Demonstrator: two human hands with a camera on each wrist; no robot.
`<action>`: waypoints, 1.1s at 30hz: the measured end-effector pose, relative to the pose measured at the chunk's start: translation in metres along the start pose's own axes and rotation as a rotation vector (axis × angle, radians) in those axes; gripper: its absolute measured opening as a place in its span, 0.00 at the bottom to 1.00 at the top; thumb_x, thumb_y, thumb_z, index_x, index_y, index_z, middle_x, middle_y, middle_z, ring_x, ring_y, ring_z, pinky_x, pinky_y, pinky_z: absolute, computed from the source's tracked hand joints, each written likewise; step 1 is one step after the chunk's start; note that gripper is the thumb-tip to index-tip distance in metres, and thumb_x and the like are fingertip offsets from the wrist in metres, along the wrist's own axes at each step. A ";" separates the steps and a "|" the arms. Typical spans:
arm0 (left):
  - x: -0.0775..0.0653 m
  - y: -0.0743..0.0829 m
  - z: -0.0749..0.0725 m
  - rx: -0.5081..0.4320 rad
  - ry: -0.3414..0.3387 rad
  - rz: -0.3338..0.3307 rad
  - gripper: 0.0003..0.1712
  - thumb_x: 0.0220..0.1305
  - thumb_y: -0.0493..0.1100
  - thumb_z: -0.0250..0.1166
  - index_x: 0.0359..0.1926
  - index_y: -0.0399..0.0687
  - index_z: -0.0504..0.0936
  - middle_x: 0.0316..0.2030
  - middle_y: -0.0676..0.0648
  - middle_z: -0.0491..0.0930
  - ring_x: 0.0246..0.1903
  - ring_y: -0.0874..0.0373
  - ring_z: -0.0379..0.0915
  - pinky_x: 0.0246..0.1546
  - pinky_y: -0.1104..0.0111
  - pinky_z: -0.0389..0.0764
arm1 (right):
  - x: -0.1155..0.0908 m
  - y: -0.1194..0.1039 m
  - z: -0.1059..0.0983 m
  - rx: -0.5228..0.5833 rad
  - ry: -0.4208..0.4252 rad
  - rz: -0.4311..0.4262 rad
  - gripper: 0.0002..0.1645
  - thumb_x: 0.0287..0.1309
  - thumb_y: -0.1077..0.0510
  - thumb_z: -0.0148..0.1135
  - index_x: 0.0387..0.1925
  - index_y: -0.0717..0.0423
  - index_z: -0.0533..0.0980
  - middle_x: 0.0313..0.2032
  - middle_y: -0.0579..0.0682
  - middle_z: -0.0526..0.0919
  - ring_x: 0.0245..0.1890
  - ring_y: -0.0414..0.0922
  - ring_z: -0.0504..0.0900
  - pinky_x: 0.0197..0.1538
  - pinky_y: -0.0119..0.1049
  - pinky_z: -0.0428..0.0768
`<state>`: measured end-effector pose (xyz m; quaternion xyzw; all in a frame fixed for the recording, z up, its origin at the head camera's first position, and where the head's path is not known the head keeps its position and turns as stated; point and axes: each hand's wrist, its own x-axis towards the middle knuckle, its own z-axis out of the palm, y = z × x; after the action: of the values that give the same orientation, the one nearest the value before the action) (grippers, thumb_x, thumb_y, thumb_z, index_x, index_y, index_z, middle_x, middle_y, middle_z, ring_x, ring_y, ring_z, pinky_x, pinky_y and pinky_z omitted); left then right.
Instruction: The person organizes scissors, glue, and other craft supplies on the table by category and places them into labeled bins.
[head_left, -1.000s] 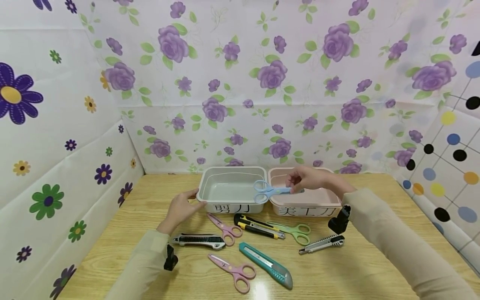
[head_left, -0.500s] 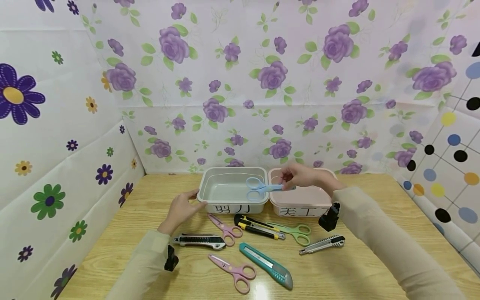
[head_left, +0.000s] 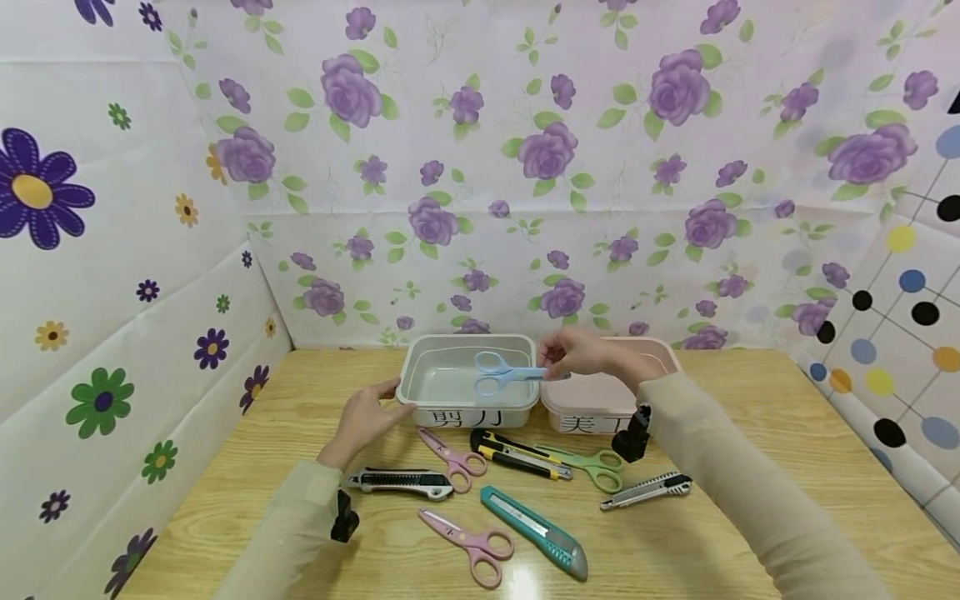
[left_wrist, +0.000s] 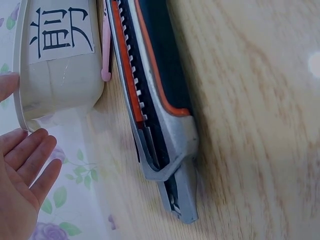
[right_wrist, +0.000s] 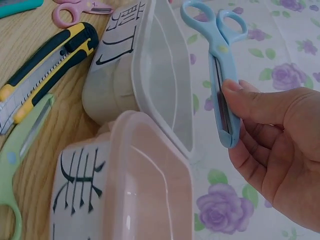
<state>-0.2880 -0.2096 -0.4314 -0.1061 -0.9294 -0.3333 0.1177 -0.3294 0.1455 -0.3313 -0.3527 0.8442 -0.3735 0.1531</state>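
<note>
Blue scissors [head_left: 506, 373] hang above the right part of the grey bin [head_left: 468, 412], handle loops pointing left. My right hand [head_left: 573, 352] pinches them by the blades between thumb and fingers, as the right wrist view shows, with the blue loops [right_wrist: 232, 25] farthest from the hand. At the grey bin's left front corner is my left hand [head_left: 365, 419], its fingertips right at the rim. In the left wrist view its fingers [left_wrist: 37, 160] are extended and the thumb is partly cut off. Beneath that wrist lies a white-and-black utility knife [head_left: 401, 482].
A pink bin [head_left: 600, 404] stands right of the grey one. In front lie pink scissors [head_left: 453, 460], more pink scissors [head_left: 474, 546], green scissors [head_left: 600, 468], a yellow-black utility knife [head_left: 521, 454], a teal utility knife [head_left: 534, 532] and a silver utility knife [head_left: 647, 492]. Floral cloth walls surround the table.
My right hand has moved left with the blue scissors, from above the pink bin to where the loops are over the grey bin. My left hand has stayed at the grey bin's corner.
</note>
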 end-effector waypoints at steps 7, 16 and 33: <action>0.000 -0.001 0.002 -0.005 -0.006 -0.009 0.37 0.50 0.53 0.68 0.57 0.35 0.72 0.45 0.39 0.79 0.46 0.44 0.75 0.43 0.52 0.75 | 0.010 0.000 0.013 0.006 0.012 0.031 0.05 0.49 0.71 0.62 0.31 0.67 0.75 0.25 0.50 0.76 0.25 0.39 0.72 0.29 0.29 0.73; 0.000 0.000 0.001 -0.002 -0.007 -0.007 0.37 0.50 0.53 0.67 0.57 0.35 0.71 0.46 0.39 0.79 0.46 0.44 0.75 0.43 0.52 0.75 | 0.020 0.000 0.026 0.028 0.027 0.027 0.05 0.50 0.72 0.60 0.32 0.67 0.75 0.25 0.52 0.77 0.25 0.40 0.72 0.32 0.36 0.75; 0.000 -0.001 0.002 -0.012 -0.005 -0.010 0.37 0.50 0.52 0.68 0.57 0.35 0.71 0.46 0.39 0.79 0.46 0.44 0.75 0.43 0.52 0.75 | 0.037 0.007 0.049 0.073 0.068 0.079 0.06 0.51 0.70 0.60 0.33 0.68 0.75 0.27 0.53 0.78 0.27 0.40 0.75 0.33 0.33 0.76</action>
<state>-0.2887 -0.2096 -0.4333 -0.1030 -0.9282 -0.3390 0.1134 -0.3329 0.0970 -0.3697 -0.3003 0.8481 -0.4092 0.1517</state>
